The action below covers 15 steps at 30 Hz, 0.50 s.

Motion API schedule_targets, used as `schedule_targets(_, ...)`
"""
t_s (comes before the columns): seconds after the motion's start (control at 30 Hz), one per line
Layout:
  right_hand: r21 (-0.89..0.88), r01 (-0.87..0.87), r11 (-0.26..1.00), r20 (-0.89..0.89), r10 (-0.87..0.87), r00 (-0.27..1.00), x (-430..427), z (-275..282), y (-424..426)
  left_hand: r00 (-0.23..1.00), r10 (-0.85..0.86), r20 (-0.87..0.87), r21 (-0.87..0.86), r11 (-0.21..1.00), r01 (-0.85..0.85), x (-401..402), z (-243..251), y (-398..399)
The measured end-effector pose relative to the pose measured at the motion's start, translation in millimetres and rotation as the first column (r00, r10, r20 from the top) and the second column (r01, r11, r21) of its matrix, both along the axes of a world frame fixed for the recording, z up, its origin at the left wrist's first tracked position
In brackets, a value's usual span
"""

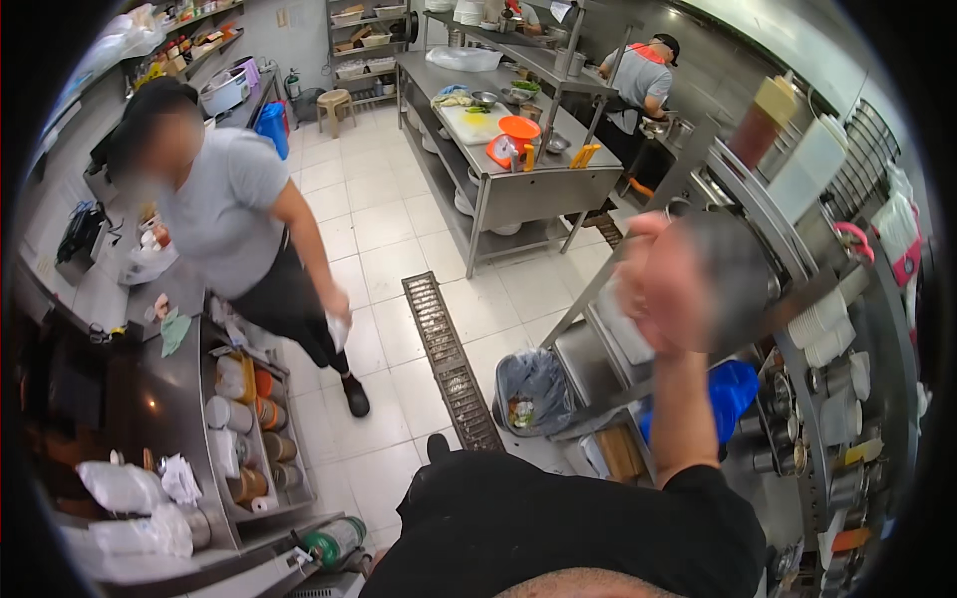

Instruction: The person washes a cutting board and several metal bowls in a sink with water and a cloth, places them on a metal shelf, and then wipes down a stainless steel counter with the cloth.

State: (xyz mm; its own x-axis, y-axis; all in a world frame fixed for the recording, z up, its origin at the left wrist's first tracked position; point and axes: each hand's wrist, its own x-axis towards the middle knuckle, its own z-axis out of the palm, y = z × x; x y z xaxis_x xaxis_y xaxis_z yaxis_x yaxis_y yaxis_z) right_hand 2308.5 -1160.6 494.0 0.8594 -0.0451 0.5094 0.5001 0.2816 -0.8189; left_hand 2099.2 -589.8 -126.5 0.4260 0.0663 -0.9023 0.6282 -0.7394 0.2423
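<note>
My right hand (662,280) is raised at the right of the view, its fingers bent, in front of the metal shelf rack. A dark round thing (729,280), blurred, lies directly beside or behind the hand; whether the hand holds it I cannot tell. Below the forearm is a blue plastic thing (733,396). Squeeze bottles, one with red sauce (762,123) and one pale (804,168), stand on the rack above the hand. My left hand is out of view; on that side a green gas cylinder (334,540) lies near the counter.
A co-worker stands at the left by the steel counter (134,404); another works at the far right. A lined waste bin (532,392) stands beside the floor drain grate (452,359). Ahead is a steel table (553,198) with an orange kitchen scale (516,138) and a cutting board (472,123).
</note>
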Motion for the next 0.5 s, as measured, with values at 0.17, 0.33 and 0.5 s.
schedule_targets(0.17,-0.919,-0.381,-0.104,-0.209,-0.691,0.692,69,-283,-74,0.993,-0.122,-0.002,-0.068,0.99,0.122,244,-45,-94)
schedule_targets(0.33,-0.417,-0.841,0.343,-0.884,-0.37,0.288,9,-466,-108,0.821,-0.464,0.333,-0.104,0.847,0.521,499,-19,-252)
schedule_targets(0.5,-0.698,-0.624,0.353,-0.709,-0.467,0.529,57,-548,-145,0.793,-0.426,0.435,-0.153,0.833,0.531,696,35,-400)
